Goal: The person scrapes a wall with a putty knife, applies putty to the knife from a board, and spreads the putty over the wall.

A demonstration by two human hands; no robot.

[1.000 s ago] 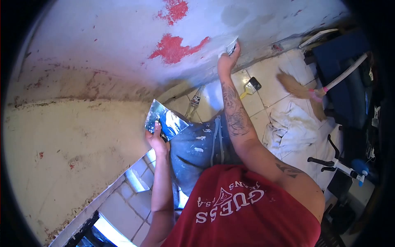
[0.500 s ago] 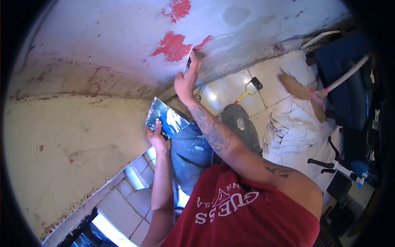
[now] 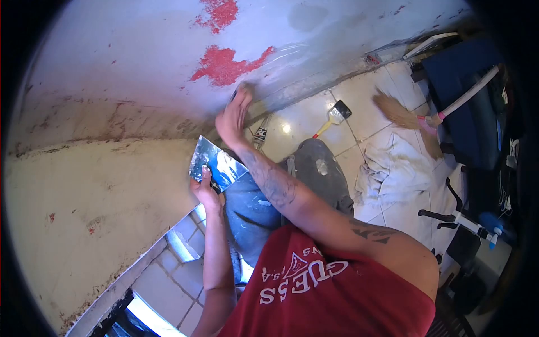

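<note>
My left hand [image 3: 206, 194] is closed on a flat, shiny metal plate [image 3: 229, 170], its thumb lying on top, with white filler smeared over the surface. The plate is above my left knee. My right hand [image 3: 233, 119] is at the lower wall, just below a red bare patch [image 3: 222, 66]. Its fingers are wrapped round a putty knife, mostly hidden by the hand; only a thin dark edge shows. The wall [image 3: 146, 62] is whitish, with a second red patch [image 3: 218, 14] higher up and a grey damp-looking area.
A yellow-handled paintbrush [image 3: 337, 114] lies on the tiled floor [image 3: 362, 121]. Further right are a straw broom [image 3: 396, 110], a crumpled white cloth [image 3: 393, 171] and a black-and-white frame with handles [image 3: 460, 221]. A yellowish wall [image 3: 101, 191] stands close on my left.
My right hand has moved down and left, with the putty knife leaving the red patch's right tail. The view has shifted slightly; my left hand still holds the plate.
</note>
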